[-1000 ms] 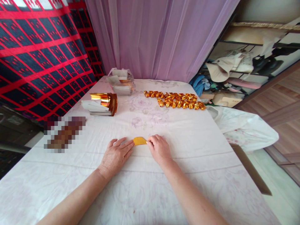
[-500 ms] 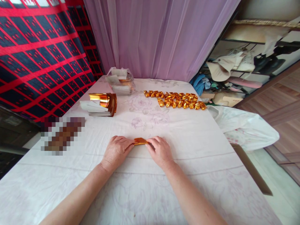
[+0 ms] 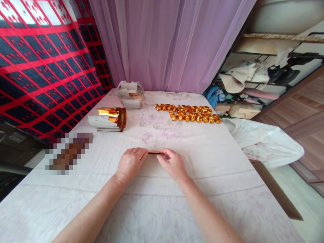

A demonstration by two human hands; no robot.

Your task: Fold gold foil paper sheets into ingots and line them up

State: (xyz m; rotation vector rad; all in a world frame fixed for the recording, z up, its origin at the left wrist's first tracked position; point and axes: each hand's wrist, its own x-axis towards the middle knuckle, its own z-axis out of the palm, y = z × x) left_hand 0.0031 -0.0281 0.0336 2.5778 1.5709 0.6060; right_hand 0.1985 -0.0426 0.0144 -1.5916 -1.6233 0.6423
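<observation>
Between my two hands a folded strip of gold foil paper (image 3: 154,153) shows as a thin, narrow band just over the table. My left hand (image 3: 133,160) pinches its left end, with the fingers pressed together. At the other end, the thumb and fingers of my right hand (image 3: 173,163) are closed on it. Both ends of the strip are hidden by fingers. Beyond my left hand lies a stack of gold foil sheets (image 3: 111,118) with white backs. Two rows of folded gold foil pieces (image 3: 194,116) sit at the far right of the table.
A clear plastic bag (image 3: 130,95) with more sheets stands at the back left. The floral tablecloth (image 3: 162,209) covers the table. A pixelated patch (image 3: 69,153) hides something at the left. A white plastic bag (image 3: 273,143) and a shelf with shoes and hats (image 3: 233,81) are at the right.
The gold foil paper, which showed a wider, peaked face, now appears as a thin, flat strip. My left hand has come slightly right. The view has tilted up a little.
</observation>
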